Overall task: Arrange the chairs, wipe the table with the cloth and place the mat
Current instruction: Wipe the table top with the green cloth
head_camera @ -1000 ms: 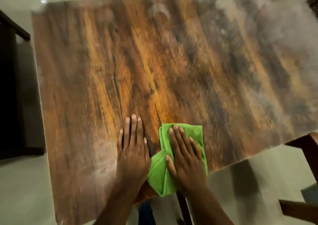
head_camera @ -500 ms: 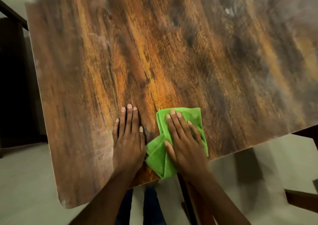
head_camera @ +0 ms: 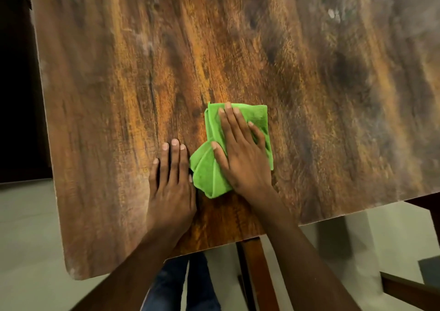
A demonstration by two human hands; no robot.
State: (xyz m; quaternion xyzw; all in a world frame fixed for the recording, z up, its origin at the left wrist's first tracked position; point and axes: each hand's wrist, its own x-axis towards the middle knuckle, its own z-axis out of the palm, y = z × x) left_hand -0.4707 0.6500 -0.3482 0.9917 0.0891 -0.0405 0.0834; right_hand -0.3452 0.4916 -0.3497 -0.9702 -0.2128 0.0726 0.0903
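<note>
Right hand [head_camera: 240, 153] presses folded green microfibre cloth [head_camera: 260, 122] near the front edge of the brown wood-grain tabletop [head_camera: 333, 96], fingers flat; left hand [head_camera: 171, 184] flat alongside; suggest long overlapping strokes, even pressure.

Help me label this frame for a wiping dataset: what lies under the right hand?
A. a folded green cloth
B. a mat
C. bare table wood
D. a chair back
A: the right hand lies flat with straight fingers on the green cloth, pressed to the table; the left hand rests on bare wood beside it.
</note>
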